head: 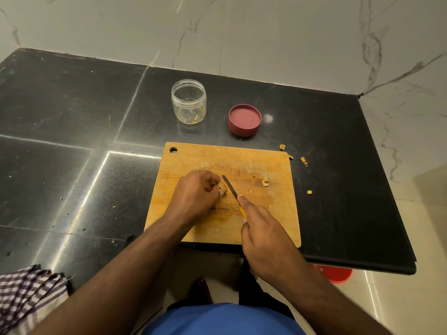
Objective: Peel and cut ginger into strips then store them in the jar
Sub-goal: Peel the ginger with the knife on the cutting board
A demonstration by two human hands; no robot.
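No text, label, brand, number or sign can be read anywhere in the view.

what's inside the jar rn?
The jar stands open and nearly empty: a few small yellowish ginger bits at the bottom and on the wall. Its lid lies apart on the counter. Nothing covers the inside.

A glossy black stone worktop reflects overhead light; behind it stands white marbled wall, beside it pale tiled floor.
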